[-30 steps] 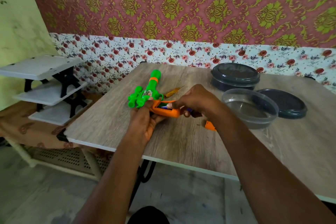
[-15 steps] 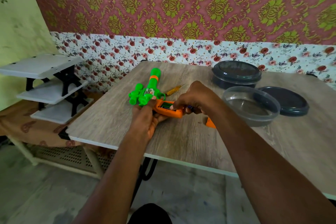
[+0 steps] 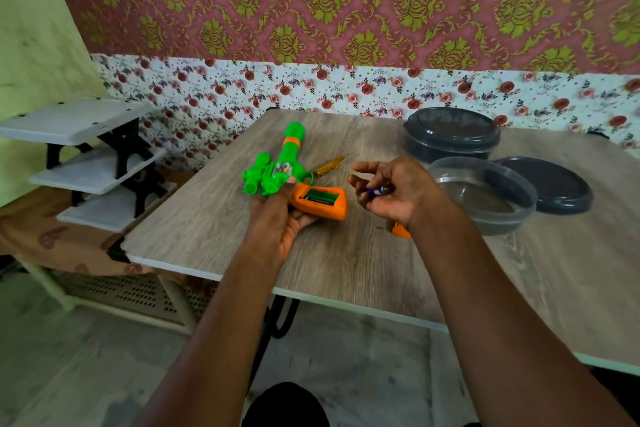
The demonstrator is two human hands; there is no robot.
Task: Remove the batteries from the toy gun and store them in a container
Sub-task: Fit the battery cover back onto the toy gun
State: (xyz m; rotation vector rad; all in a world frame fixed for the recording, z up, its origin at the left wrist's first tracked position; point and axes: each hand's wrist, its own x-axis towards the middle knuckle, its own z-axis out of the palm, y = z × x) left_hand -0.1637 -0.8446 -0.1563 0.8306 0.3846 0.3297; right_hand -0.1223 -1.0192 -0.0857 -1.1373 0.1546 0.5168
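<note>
A green toy gun (image 3: 282, 168) with an orange grip lies on the wooden table (image 3: 346, 253), barrel pointing away. My left hand (image 3: 277, 218) grips it at the orange handle, whose open battery compartment (image 3: 320, 198) shows a dark battery inside. My right hand (image 3: 394, 191) is lifted to the right of the grip and pinches a small blue battery (image 3: 375, 191) between thumb and fingers. An open clear container (image 3: 485, 194) stands just right of that hand.
A loose dark lid (image 3: 550, 187) lies right of the clear container, and a closed dark container (image 3: 452, 135) stands behind it. A yellow screwdriver (image 3: 329, 166) lies beside the gun. An orange piece (image 3: 398, 230) peeks from under my right wrist. White shelves (image 3: 79, 149) stand left.
My right hand has pulled away from the orange grip to the right, now holding a blue battery. The compartment is uncovered. My left hand keeps holding the gun.
</note>
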